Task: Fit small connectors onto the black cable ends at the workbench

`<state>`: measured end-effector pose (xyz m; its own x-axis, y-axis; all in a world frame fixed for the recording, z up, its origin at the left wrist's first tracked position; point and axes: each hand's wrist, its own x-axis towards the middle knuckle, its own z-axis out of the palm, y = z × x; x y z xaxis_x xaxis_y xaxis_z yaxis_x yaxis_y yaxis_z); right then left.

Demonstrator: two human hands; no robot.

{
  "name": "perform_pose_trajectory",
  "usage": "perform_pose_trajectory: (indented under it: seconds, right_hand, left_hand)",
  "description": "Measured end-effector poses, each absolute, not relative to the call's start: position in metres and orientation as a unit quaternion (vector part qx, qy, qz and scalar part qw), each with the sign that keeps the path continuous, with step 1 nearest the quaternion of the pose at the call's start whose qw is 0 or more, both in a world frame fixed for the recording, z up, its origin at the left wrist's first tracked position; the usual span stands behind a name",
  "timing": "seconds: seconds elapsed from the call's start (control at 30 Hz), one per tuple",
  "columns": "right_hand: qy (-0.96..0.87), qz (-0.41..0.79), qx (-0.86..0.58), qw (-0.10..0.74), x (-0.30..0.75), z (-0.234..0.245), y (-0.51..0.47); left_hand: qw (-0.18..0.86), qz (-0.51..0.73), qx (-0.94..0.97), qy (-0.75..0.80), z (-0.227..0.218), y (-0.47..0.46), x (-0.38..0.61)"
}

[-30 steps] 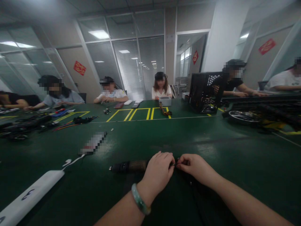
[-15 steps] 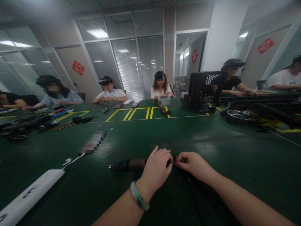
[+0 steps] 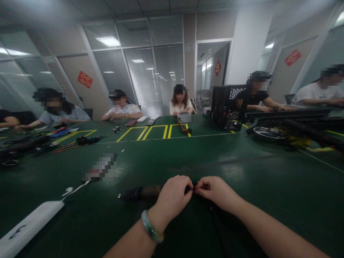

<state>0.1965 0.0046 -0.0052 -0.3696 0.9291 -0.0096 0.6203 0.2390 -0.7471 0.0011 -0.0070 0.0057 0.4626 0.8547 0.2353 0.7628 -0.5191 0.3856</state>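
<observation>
A dark rod-shaped tool [image 3: 139,193] with a brownish middle lies on the green table [image 3: 172,157] in front of me. My left hand [image 3: 172,199], a green bangle on its wrist, is curled over the tool's right end. My right hand [image 3: 215,193] meets it from the right, fingers pinched on a small dark part where the two hands touch. What sits between the fingertips is too small to make out. A thin dark cord runs from the hands toward me.
A white power bank [image 3: 29,222] with a cable lies at the near left, a blurred-out flat item [image 3: 100,167] behind it. Cables and tools [image 3: 27,147] crowd the far left. A black computer case [image 3: 228,107] and dark equipment [image 3: 290,132] stand at the right. Several people sit around the table.
The view has shifted slightly, so everything sits a little further left. My two hands have closed up against each other at the tool's end.
</observation>
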Motion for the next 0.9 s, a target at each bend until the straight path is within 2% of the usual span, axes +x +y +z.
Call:
perform_pose_trajectory:
  seconds: [0.9]
  right_hand:
    - [-0.748,0.329,-0.522,0.244,0.1946,-0.0078,0.0041]
  left_hand:
    - [0.090,0.188,0.849,0.485,0.0049,-0.0086,0.0063]
